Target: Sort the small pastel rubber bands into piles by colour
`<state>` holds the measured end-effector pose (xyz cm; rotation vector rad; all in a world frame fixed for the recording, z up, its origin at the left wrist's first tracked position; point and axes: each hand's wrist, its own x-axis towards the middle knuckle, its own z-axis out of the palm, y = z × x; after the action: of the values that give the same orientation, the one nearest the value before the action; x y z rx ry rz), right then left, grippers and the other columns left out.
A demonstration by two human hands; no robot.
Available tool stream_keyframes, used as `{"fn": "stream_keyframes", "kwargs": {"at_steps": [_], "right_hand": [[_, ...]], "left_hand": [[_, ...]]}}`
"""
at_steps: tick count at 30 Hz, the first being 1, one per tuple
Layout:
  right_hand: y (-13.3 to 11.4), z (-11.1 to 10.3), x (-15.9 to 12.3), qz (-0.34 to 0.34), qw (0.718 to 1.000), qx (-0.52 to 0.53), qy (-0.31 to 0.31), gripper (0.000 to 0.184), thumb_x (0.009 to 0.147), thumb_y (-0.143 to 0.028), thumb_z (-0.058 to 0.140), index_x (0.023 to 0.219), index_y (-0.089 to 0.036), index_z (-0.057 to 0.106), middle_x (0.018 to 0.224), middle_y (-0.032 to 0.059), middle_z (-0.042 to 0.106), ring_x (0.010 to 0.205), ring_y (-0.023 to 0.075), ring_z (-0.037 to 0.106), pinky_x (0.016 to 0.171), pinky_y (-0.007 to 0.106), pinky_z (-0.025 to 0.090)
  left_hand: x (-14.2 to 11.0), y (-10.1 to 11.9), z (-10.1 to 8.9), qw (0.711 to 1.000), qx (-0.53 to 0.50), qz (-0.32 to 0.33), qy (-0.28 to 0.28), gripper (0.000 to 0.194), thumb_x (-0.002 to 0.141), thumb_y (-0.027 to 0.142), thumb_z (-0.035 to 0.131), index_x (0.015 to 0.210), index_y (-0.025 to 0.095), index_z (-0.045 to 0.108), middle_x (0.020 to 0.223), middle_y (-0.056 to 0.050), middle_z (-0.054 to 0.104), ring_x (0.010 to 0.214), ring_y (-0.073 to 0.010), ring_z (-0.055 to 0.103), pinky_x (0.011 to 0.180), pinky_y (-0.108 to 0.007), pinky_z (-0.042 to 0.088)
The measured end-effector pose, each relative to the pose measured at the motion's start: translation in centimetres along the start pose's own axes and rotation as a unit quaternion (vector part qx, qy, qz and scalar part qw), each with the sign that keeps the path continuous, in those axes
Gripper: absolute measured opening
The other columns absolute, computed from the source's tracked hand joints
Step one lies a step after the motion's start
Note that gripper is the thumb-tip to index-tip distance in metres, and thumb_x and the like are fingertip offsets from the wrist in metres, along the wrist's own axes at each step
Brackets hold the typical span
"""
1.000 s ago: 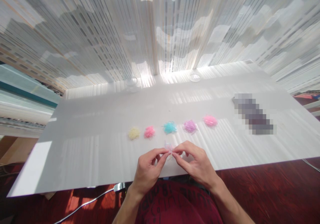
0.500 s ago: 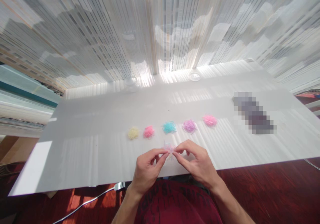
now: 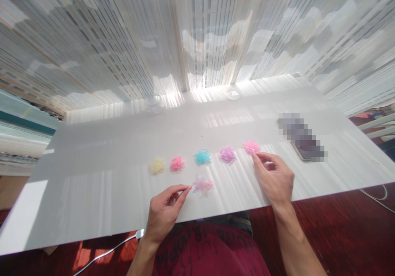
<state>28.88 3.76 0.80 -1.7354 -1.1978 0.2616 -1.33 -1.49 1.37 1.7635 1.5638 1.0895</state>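
Observation:
On the white table a mixed pile (image 3: pixel 203 185) of thin, pale coloured sticks lies close to me. At its left edge my left hand (image 3: pixel 168 210) is closed in a pinch, with a thin pink stick at the fingertips. My right hand (image 3: pixel 275 176) reaches to the light pink pile (image 3: pixel 251 147), thumb and forefinger pinched together at its near edge; what they hold, if anything, is too small to see. Leftward in the same row are a purple pile (image 3: pixel 227 154), a turquoise pile (image 3: pixel 202 157), a coral pink pile (image 3: pixel 177 163) and a yellow pile (image 3: pixel 157 165).
A phone-like object (image 3: pixel 304 156), mostly blurred out, lies on the right of the white table (image 3: pixel 101 144). Clear round dishes, one of them a shallow dish (image 3: pixel 233 94), stand along the back by the striped curtain (image 3: pixel 210 33). A white cable (image 3: pixel 108 252) runs below the front edge.
My right hand has moved from the mixed pile out to the right, to the light pink pile. My left hand has shifted slightly left, still pinched. The whole view has turned a little.

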Motion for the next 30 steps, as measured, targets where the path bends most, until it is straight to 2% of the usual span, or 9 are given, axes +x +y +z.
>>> {"fn": "stream_keyframes", "kwargs": {"at_steps": [6, 15, 21, 30], "right_hand": [[0.18, 0.1, -0.18, -0.007, 1.0, -0.018, -0.008, 0.031, 0.089, -0.049, 0.071, 0.089, -0.019, 0.078, 0.081, 0.0057, 0.074, 0.064, 0.0183, 0.061, 0.068, 0.035, 0.052], [0.35, 0.23, -0.18, -0.005, 1.0, -0.029, -0.007, 0.03, 0.088, -0.049, 0.072, 0.09, -0.019, 0.079, 0.081, 0.0059, 0.074, 0.065, 0.0186, 0.062, 0.071, 0.035, 0.053], [0.35, 0.33, -0.09, 0.017, 0.999, -0.034, -0.007, 0.035, 0.087, -0.052, 0.072, 0.089, -0.018, 0.08, 0.081, 0.007, 0.075, 0.064, 0.0191, 0.062, 0.071, 0.036, 0.053], [0.06, 0.14, 0.04, 0.008, 0.999, -0.039, -0.013, 0.036, 0.088, -0.054, 0.07, 0.088, -0.019, 0.079, 0.08, 0.0068, 0.076, 0.064, 0.0198, 0.063, 0.069, 0.036, 0.053]], "left_hand": [[0.03, -0.21, -0.03, 1.0, 0.0, -0.013, 0.0, 0.013, 0.092, 0.031, 0.074, 0.094, 0.021, 0.081, 0.079, -0.002, 0.079, 0.058, -0.0111, 0.066, 0.054, -0.019, 0.053], [0.17, -0.14, 0.1, 1.0, -0.003, -0.013, 0.006, 0.013, 0.091, 0.032, 0.075, 0.091, 0.021, 0.081, 0.073, 0.0, 0.077, 0.05, -0.0087, 0.059, 0.048, -0.018, 0.048], [0.21, 0.02, 0.04, 1.0, -0.002, -0.007, 0.01, 0.013, 0.091, 0.032, 0.074, 0.089, 0.021, 0.082, 0.072, 0.0, 0.077, 0.048, -0.0083, 0.057, 0.048, -0.017, 0.048], [0.23, 0.15, 0.06, 1.0, -0.005, -0.016, 0.007, 0.015, 0.091, 0.032, 0.073, 0.089, 0.02, 0.082, 0.073, -0.001, 0.078, 0.048, -0.0088, 0.056, 0.048, -0.018, 0.048]]}}
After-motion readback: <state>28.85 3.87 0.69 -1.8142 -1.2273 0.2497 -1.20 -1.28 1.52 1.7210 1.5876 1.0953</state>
